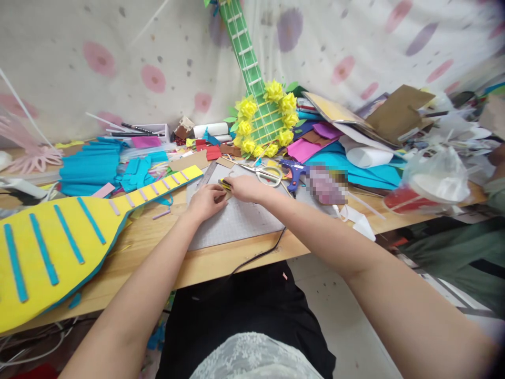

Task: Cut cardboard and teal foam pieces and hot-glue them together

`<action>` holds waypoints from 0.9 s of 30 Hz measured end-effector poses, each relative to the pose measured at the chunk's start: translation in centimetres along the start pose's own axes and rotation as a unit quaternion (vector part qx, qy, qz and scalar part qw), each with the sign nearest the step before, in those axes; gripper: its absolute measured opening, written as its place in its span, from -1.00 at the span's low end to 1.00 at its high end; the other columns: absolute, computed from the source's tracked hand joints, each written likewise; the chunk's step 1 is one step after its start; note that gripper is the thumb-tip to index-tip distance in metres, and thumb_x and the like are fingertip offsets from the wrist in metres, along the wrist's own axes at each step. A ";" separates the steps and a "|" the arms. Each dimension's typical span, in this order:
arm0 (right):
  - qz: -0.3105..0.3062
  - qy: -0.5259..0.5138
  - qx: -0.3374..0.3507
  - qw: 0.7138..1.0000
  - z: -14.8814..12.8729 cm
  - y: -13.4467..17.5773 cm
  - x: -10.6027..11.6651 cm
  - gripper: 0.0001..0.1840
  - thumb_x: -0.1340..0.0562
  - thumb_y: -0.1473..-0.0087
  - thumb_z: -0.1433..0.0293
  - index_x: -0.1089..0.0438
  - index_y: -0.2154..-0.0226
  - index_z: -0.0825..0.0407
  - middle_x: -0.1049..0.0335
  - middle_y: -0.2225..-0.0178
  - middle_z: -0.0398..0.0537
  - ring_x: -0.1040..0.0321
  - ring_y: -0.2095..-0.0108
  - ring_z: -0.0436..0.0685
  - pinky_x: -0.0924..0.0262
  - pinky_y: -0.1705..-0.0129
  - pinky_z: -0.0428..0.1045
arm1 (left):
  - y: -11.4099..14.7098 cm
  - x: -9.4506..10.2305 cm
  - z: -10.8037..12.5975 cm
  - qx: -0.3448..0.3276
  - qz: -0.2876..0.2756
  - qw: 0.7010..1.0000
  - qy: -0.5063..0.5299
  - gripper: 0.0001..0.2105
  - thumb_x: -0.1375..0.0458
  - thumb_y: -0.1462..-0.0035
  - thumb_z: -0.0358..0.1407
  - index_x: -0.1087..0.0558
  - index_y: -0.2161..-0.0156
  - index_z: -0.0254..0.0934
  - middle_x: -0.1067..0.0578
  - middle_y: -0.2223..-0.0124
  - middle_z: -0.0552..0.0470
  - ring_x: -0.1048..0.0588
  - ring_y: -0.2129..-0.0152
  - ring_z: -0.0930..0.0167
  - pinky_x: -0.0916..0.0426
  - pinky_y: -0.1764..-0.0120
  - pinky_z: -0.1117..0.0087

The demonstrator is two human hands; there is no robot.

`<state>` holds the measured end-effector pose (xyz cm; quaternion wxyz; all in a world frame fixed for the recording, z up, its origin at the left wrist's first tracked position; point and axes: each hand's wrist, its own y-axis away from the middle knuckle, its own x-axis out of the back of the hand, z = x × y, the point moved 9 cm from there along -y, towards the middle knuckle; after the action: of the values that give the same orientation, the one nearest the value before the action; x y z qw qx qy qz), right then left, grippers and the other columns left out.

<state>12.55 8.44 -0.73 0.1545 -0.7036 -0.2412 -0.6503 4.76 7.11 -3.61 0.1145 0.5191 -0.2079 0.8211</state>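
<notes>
My right hand [243, 188] is closed around a yellow and black craft knife [224, 183], held low over the grey cutting mat [244, 223]. Just left of it my left hand [207, 202] rests on the mat, fingers bent and pressed down; what lies under them is too small to make out. A metal ruler [207, 173] reaches back from the left fingers. Scissors [268, 175] with pale handles lie beyond my right hand. To the left is a yellow guitar-shaped cutout [67, 231] with blue edges, blue strips on its body and lilac strips along its neck.
A green paper guitar [252, 68] with yellow flowers leans against the spotted curtain. A blue glue gun [294, 173] lies right of the scissors, its cord crossing the table edge. Blue crepe paper [90, 166], stacked papers [355, 171] and a bagged red cup [414, 195] crowd the table.
</notes>
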 end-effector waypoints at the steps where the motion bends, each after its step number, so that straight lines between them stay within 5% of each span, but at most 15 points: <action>1: -0.004 0.005 0.001 1.000 -0.1 0.1 0.1 -0.65 -0.03 -0.14 0.39 -0.29 0.03 0.10 -0.44 0.16 0.19 -0.39 0.16 0.22 -0.16 0.26 -0.01 | 0.0 0.0 0.0 0.004 0.006 1.000 -0.002 -0.71 -0.14 -0.02 -0.18 -0.53 0.15 -0.19 -0.48 0.05 -0.02 -0.36 0.05 0.27 -0.25 -0.03 0.26; 16: -0.077 0.061 0.029 0.995 -2.3 0.6 1.7 -0.61 -0.13 -0.04 0.53 -0.35 0.03 0.19 -0.45 0.19 0.26 -0.40 0.19 0.27 -0.15 0.24 0.03 | 0.1 -0.2 0.3 0.006 0.019 1.000 -0.013 -0.75 -0.08 -0.07 -0.21 -0.56 0.20 -0.20 -0.49 0.08 -0.02 -0.37 0.10 0.27 -0.27 0.00 0.25; 27: -0.076 0.053 0.026 0.995 -1.0 0.7 0.9 -0.59 -0.13 -0.02 0.55 -0.38 0.04 0.14 -0.46 0.21 0.22 -0.41 0.19 0.26 -0.16 0.22 0.03 | 0.0 -0.2 0.4 0.005 0.018 0.999 -0.037 -0.73 -0.08 -0.07 -0.24 -0.54 0.16 -0.20 -0.50 0.09 -0.02 -0.38 0.12 0.28 -0.27 0.03 0.28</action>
<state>12.16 7.45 0.36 0.1356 -0.6434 -0.3020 -0.6903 5.19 6.91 -3.60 0.0893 0.5461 -0.2172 0.8041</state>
